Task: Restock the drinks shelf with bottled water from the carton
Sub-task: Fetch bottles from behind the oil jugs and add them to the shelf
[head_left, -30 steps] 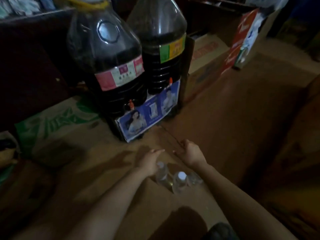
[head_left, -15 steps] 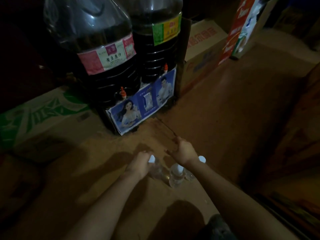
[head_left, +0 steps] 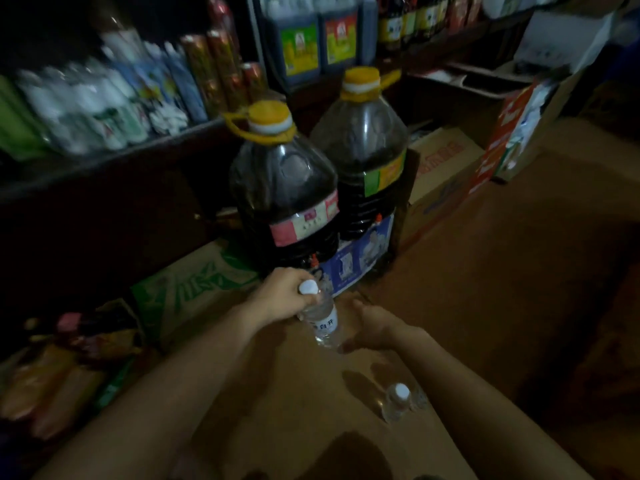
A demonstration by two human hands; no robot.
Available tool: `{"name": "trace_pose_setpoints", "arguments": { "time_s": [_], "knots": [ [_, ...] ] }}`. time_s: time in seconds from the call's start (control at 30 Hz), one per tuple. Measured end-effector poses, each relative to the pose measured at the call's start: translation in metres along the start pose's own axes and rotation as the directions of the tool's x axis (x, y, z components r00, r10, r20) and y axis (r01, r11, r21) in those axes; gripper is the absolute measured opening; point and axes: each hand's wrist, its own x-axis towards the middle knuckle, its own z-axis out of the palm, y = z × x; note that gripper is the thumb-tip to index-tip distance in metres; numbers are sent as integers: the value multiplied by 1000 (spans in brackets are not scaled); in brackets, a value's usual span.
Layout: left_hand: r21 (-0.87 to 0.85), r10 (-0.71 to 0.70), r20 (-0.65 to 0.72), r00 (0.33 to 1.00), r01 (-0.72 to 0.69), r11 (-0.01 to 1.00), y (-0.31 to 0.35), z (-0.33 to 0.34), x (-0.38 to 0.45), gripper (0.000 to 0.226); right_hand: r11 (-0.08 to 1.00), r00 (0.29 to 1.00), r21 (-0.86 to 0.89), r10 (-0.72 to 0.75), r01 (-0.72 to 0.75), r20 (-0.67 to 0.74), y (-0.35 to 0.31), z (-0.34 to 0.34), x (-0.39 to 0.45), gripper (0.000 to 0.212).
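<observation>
1. Head view showed your left hand (head_left: 282, 299) curled round the neck of a water bottle (head_left: 323, 318), just under its white cap, at the centre of the frame.
2. That bottle was lifted off the carton (head_left: 277, 410); its long axis ran steeply, cap toward the upper left and base toward the lower right, so it was tilted, not upright.
3. Your right hand (head_left: 372, 327) was just right of the bottle's base, fingers loosely spread and holding nothing; whether it touched the bottle, you could not tell from this frame.
4. A second water bottle (head_left: 396, 403) stood upright in the carton at lower centre-right, below your right forearm and nearer that hand than the left.
5. The drinks shelf (head_left: 114, 164) ran across the upper left of the frame, blurred bottles ranged along it, up and left of both hands.
6. Two big dark jugs (head_left: 284, 202) with yellow caps stood between the hands and the right end of that shelf.
7. Judging from this, the carrying move lay up and leftward, your left hand was the nearer to the shelf, and a path left of the jugs looked the freer one.
</observation>
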Motion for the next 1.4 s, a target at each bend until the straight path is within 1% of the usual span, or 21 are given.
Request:
{"name": "trace_pose_setpoints", "arguments": {
  "time_s": [0.03, 0.1, 0.17, 0.23, 0.3, 0.37, 0.47, 0.57, 0.67, 0.77, 0.83, 0.93, 1.03, 1.17, 1.3, 1.4],
  "knots": [
    [-21, 3, -28, 1000, -4, 1000, 10, -25, -4, 18, 1000, 1000, -3, -13, 13, 1, -17, -15, -6, 100],
    [-85, -20, -113, 993, 11, 996, 30, -76, -11, 19, 999, 999, 3, -52, 52, -3, -51, -45, -18, 96],
    [-146, -71, -223, 972, 39, 989, 48, -126, -17, 20, 997, 997, 13, -69, 70, -18, -85, -76, -31, 92],
    [-193, -111, -309, 945, 52, 980, 64, -178, -23, 17, 996, 996, 21, -87, 87, -32, -122, -112, -45, 93],
    [-240, -122, -353, 928, 36, 970, 81, -231, -29, 14, 992, 990, 17, -126, 127, -61, -160, -147, -59, 93],
    [-253, -115, -387, 915, 15, 967, 97, -282, -34, 13, 986, 981, 28, -161, 164, -110, -200, -182, -71, 89],
    [-268, -115, -437, 892, -7, 963, 117, -354, -36, 16, 976, 971, 130, -150, 176, -186, -256, -226, -79, 85],
    [-266, -109, -480, 870, -26, 964, 127, -417, -33, 16, 946, 955, 220, -185, 236, -231, -311, -264, -78, 81],
    [-252, -144, -533, 834, 6, 968, 119, -466, -28, 18, 939, 935, 201, -219, 280, -279, -359, -290, -68, 68],
    [-256, -174, -576, 798, 26, 966, 101, -507, -24, 20, 938, 939, 202, -227, 282, -259, -399, -307, -52, 59],
    [-263, -187, -594, 782, 31, 964, 88, -532, -22, 24, 926, 934, 219, -249, 307, -255, -426, -316, -43, 58],
    [-283, -190, -639, 746, 2, 959, 72, -568, -16, 30, 916, 928, 230, -268, 328, -257, -467, -332, -24, 64],
    [-313, -195, -632, 750, -17, 950, 55, -603, -9, 34, 900, 909, 224, -309, 375, -280, -504, -344, -2, 69],
    [-437, -266, -570, 777, -12, 899, 27, -647, 8, 51, 872, 886, 231, -361, 431, -291, -545, -361, 34, 69],
    [-405, -263, -525, 810, 34, 914, -3, -683, 27, 51, 861, 873, 198, -416, 469, -255, -585, -378, 79, 72],
    [-375, -255, -552, 794, 37, 926, -25, -711, 49, 53, 859, 861, 152, -445, 488, -247, -615, -392, 114, 69]
  ]
}}
